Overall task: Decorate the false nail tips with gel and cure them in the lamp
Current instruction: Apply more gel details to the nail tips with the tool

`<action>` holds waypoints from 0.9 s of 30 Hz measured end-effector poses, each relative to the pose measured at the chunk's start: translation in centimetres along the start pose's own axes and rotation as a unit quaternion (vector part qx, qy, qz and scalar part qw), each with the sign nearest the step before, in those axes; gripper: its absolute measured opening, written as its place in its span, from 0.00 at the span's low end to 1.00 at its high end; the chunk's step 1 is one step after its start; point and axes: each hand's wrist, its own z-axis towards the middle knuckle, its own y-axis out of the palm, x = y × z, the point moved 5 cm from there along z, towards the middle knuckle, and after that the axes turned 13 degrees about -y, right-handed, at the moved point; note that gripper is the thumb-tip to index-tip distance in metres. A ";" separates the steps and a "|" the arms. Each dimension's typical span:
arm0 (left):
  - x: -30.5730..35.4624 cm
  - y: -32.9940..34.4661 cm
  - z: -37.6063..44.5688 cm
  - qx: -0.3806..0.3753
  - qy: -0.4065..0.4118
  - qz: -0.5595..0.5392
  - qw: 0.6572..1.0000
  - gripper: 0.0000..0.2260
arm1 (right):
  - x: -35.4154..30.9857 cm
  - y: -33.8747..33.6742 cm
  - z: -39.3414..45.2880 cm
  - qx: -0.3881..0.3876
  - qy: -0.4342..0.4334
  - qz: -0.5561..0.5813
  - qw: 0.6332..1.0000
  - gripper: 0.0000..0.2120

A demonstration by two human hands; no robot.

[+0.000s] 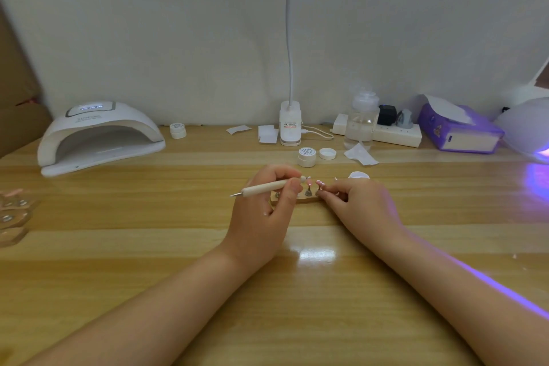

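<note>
Small nails on a stand, mid-frame, could get smudged or knocked.

The left hand (261, 211) has its grip around a pen tool (269, 186); a slip could smear gel. The right hand (356, 202) pinches at the wooden stand (306, 200) holding the nail tips (319, 183); a bump could tip it. The shiny wooden desk (148, 246) meets a white wall; the curing lamp (98, 137) waits upper left.
</note>
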 end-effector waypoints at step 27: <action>-0.3 -0.3 0.3 0.006 -0.010 -0.024 1.000 0.05 | 5.9 -2.5 0.2 -0.062 0.190 -0.152 0.968 0.33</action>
